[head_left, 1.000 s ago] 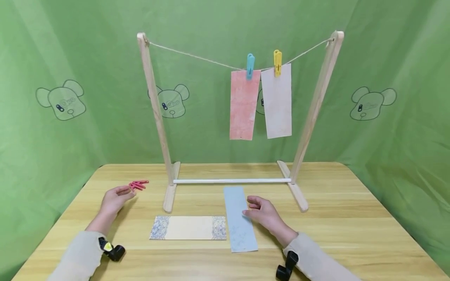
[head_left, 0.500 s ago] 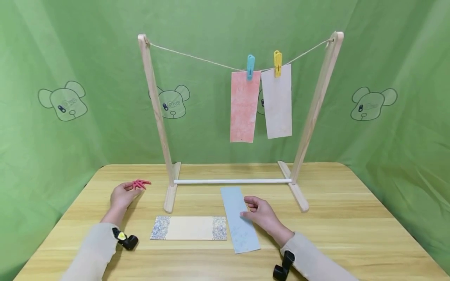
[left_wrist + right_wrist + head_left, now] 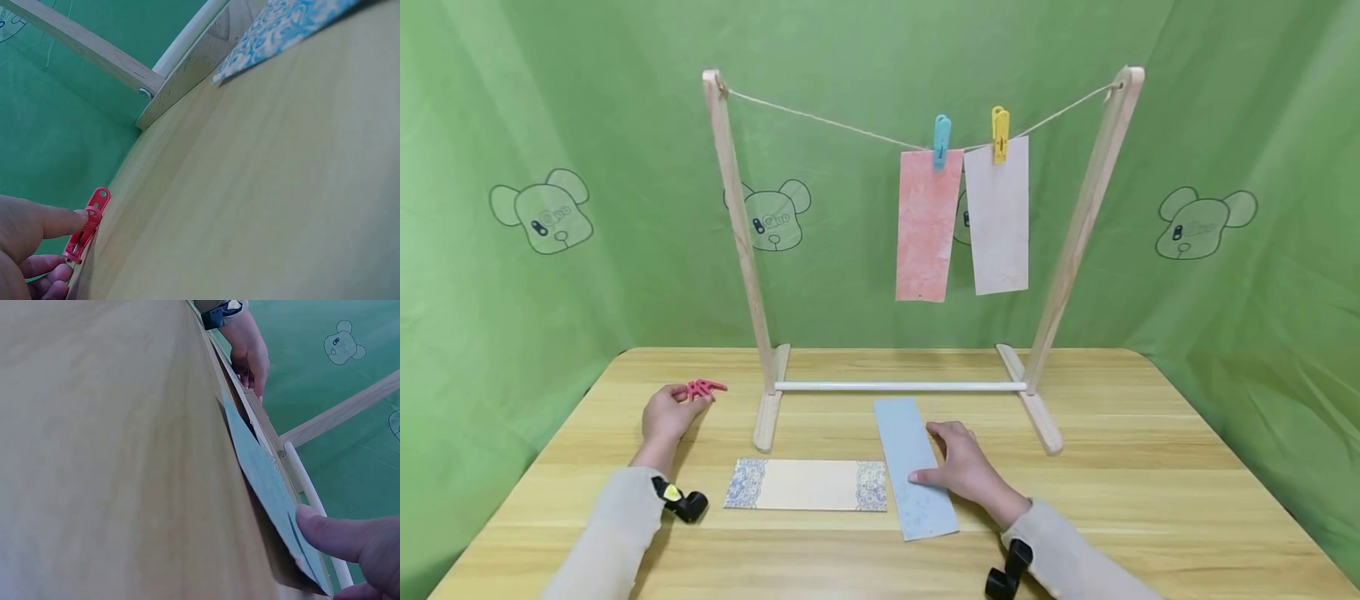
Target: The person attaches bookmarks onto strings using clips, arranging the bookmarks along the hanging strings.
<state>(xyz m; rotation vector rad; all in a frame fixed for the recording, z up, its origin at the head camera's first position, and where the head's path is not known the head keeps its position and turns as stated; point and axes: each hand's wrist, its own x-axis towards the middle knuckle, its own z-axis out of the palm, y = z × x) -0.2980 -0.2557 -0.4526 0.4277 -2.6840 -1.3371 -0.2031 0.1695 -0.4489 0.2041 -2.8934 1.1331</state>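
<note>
In the head view my left hand (image 3: 668,414) pinches a pink clothespin (image 3: 706,389) low over the left side of the table. The left wrist view shows the thumb on this clothespin (image 3: 89,225). At the right, my right hand (image 3: 973,471) is beside a light blue card (image 3: 901,450), with the thumb laid on its face and the fingers spread along its right edge. A shadowed gap shows under the blue card (image 3: 259,465) in the right wrist view. A cream card (image 3: 808,484) with blue patterned ends lies left of it.
A wooden stand with a left post (image 3: 737,225) and a right post (image 3: 1086,225) carries a sagging string (image 3: 827,123). A blue clothespin (image 3: 942,142) holds a pink card (image 3: 928,233); a yellow clothespin (image 3: 1000,133) holds a whitish card (image 3: 998,221). A white rod (image 3: 895,386) joins the feet.
My left hand has moved right with the pink clothespin. The blue card has turned slightly, its far end going left, and my right thumb has slid lower on it.
</note>
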